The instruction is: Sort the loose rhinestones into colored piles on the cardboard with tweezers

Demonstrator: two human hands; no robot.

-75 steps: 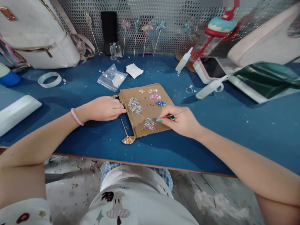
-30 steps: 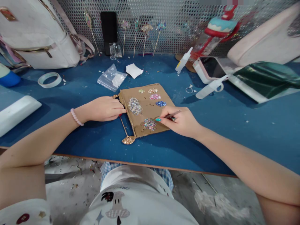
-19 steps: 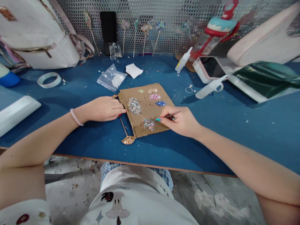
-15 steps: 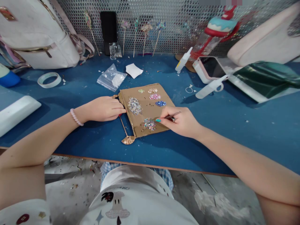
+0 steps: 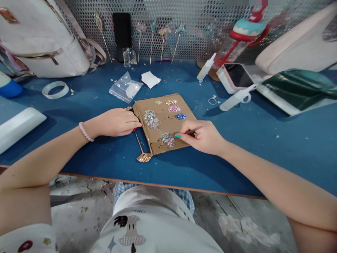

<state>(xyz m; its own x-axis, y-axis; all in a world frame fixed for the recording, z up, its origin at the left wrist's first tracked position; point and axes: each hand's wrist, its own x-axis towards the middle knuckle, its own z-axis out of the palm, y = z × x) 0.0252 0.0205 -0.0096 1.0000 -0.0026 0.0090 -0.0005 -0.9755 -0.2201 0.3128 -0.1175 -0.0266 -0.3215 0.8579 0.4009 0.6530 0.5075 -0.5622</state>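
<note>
The right hand is resting on the near right corner of the cardboard sheet, its fingers closed in a pinch around a thin metal pick. The pick is lying nearly flat, its tip hidden under the fingers, just beside the nearest pile of sequins. The left hand is lying on the blue table at the sheet's left edge, fingers curled down and pressing on the gold hairpin. The hairpin's stem is running from under those fingertips toward the person, ending in a fan-shaped gold head that is sitting on the table just off the sheet's near left corner. A pink bead bracelet is circling the left wrist.

The cardboard sheet is lying flat in the middle of the table and carrying several small sorted piles: a larger silver pile near the left edge, and pink and blue piles further back.

Behind the sheet, a clear bag of white pieces and a white scrap of paper are lying on the table. A roll of tape is sitting well to the left. Finished decorated pins are standing against the perforated metal panel at the back.
</note>
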